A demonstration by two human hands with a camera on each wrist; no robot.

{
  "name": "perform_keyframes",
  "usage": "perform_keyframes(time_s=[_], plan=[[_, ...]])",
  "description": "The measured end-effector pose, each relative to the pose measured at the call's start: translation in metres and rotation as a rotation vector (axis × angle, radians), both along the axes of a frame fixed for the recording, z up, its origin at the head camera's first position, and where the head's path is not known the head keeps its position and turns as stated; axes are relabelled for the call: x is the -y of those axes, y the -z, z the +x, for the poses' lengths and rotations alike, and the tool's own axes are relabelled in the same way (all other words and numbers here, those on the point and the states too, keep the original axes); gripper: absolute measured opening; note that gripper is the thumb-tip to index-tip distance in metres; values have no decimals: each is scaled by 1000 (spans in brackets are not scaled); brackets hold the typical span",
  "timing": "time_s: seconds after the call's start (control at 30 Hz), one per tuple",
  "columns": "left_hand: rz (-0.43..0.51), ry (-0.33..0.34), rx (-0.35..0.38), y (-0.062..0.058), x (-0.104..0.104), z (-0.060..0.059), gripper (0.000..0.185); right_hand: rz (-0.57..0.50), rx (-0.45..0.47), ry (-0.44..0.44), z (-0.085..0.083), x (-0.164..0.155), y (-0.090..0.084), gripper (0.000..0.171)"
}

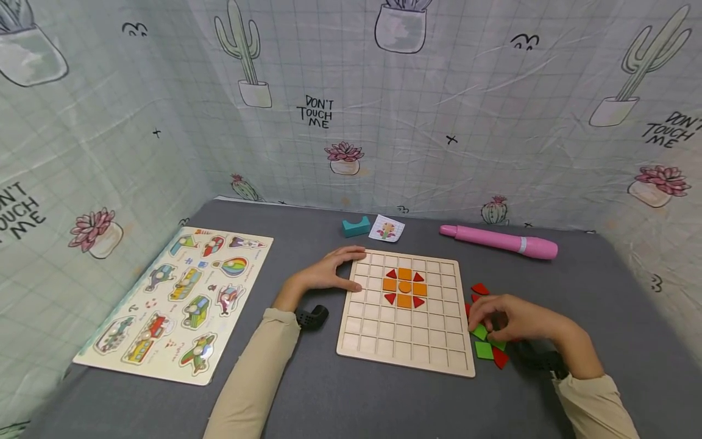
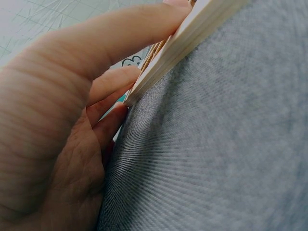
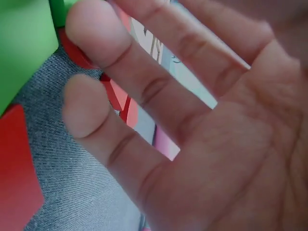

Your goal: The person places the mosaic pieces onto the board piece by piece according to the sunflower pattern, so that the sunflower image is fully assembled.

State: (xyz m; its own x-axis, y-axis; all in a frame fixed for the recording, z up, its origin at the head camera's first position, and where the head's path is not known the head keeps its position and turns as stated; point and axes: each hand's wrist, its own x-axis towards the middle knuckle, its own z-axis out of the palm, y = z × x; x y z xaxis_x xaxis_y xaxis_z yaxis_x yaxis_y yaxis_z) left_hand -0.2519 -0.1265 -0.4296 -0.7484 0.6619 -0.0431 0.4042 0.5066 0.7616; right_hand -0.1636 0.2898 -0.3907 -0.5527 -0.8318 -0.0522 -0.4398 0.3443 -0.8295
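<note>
A wooden grid board (image 1: 384, 349) with raised lines lies on the table. Orange squares (image 1: 404, 274) around an orange disc (image 1: 404, 286) form a cross on it, with red corner pieces (image 1: 418, 277) between the arms. My left hand (image 1: 328, 271) rests at the board's upper left corner; in the left wrist view its thumb (image 2: 139, 31) lies on the rim and other fingertips touch the edge. My right hand (image 1: 518, 318) reaches down over green square tiles (image 1: 484, 350) right of the board, thumb and forefinger apart. The right wrist view shows loosely bent fingers with no tile between them.
Red pieces (image 1: 479, 288) lie scattered around the green tiles. A pink pen-like cylinder (image 1: 496, 240) is at the back right. Behind the board are a teal notched block (image 1: 356, 227) and a small picture card (image 1: 387, 228). A vehicle puzzle board (image 1: 181, 305) lies left.
</note>
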Motion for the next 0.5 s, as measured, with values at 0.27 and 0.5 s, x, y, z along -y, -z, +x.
perform_keyframes(time_s=[0.27, 0.5], plan=[[-8, 1, -2, 1, 0, -2, 76, 10, -31, 77, -1, -1, 1, 13], [-18, -11, -3, 2, 1, -1, 76, 28, -107, 110, -2, 0, 4, 16]])
